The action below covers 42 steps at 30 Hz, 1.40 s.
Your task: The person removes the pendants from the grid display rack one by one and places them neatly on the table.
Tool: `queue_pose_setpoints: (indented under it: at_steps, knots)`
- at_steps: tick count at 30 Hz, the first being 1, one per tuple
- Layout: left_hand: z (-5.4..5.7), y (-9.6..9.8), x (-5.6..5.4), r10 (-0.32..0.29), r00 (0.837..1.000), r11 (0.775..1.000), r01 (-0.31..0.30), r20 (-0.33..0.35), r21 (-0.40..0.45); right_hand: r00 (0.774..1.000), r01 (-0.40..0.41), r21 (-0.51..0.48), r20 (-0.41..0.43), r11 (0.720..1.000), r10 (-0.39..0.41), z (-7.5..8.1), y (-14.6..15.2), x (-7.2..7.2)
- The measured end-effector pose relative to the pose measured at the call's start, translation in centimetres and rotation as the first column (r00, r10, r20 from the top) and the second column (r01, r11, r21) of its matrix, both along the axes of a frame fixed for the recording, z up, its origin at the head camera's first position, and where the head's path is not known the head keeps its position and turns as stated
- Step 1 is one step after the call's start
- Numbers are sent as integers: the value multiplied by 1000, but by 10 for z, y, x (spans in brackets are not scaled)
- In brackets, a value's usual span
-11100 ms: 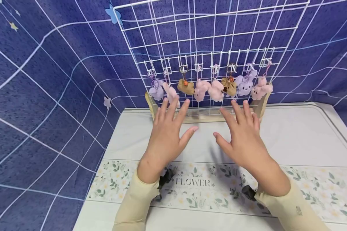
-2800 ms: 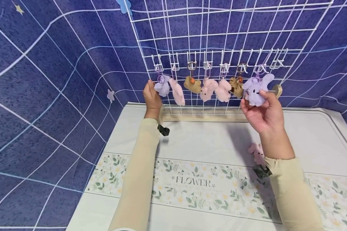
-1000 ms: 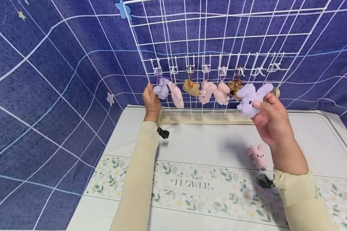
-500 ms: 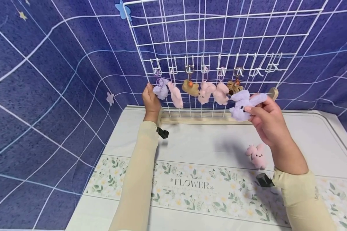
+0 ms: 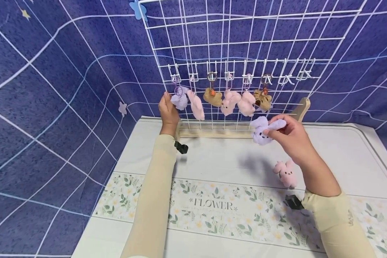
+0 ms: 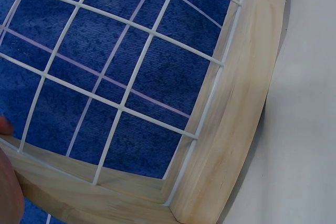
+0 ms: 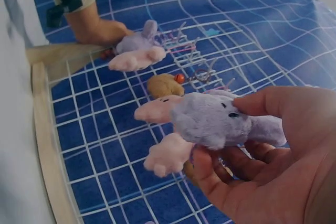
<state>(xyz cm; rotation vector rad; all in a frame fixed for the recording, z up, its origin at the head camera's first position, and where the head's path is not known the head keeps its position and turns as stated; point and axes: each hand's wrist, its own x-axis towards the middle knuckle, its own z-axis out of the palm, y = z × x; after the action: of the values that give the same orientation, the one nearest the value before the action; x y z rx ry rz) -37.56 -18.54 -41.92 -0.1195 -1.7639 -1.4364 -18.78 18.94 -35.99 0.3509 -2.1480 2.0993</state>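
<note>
My right hand (image 5: pixel 291 138) pinches a lavender plush bunny keychain (image 5: pixel 261 138) between thumb and fingers, above the table in front of the rack's right part. The right wrist view shows the lavender bunny (image 7: pixel 210 119) close up, its ears toward the palm. My left hand (image 5: pixel 168 114) grips the left side of the white wire grid rack (image 5: pixel 232 46); in the left wrist view its fingers curl at the rack's wooden frame (image 6: pixel 231 108). On the tabletop, near my right wrist, lies a pink plush bunny (image 5: pixel 287 175).
Several plush keychains hang in a row on hooks: a lavender one (image 5: pixel 180 98), pink ones such as a bunny (image 5: pixel 229 102), and brown ones such as a bear (image 5: pixel 262 99). The two right-hand hooks (image 5: pixel 304 75) are bare. A flower-printed cloth (image 5: pixel 213 215) covers the table.
Earlier both hands hovered open. Since then the pink bunny has come down to the table and the lavender one off its hook; lately it moved down and left. The left hand stays on the rack.
</note>
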Motion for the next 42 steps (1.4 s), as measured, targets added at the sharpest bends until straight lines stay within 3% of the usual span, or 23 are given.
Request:
queue_pose_setpoints:
  at_steps: [4,8,14,23,25,31,34,42]
  knots:
    - [1,2,0,7,1000,1000,-7,3,27,1000,-13,48,-8,999,13,-3,1,-1]
    - [2,3,1,10,1000,999,-10,0,30,999,4,156,-41,988,2,-5,2,-1]
    - [2,3,0,1,1000,999,-1,1,35,999,25,333,-46,942,-10,-6,6,-1]
    - [2,4,-1,11,1000,999,-12,20,37,999,-8,459,-27,888,23,-13,11,-1]
    - [4,6,2,6,1000,999,-6,14,47,999,-11,490,-23,871,26,-14,11,0]
    - [22,14,24,-32,999,997,33,-18,72,999,-43,576,7,816,48,-18,12,1]
    - [25,14,28,-32,999,997,34,-23,67,998,-69,612,52,788,46,-18,13,0]
    - [4,5,3,-1,1000,999,1,6,36,989,-144,647,106,749,99,-21,17,-2]
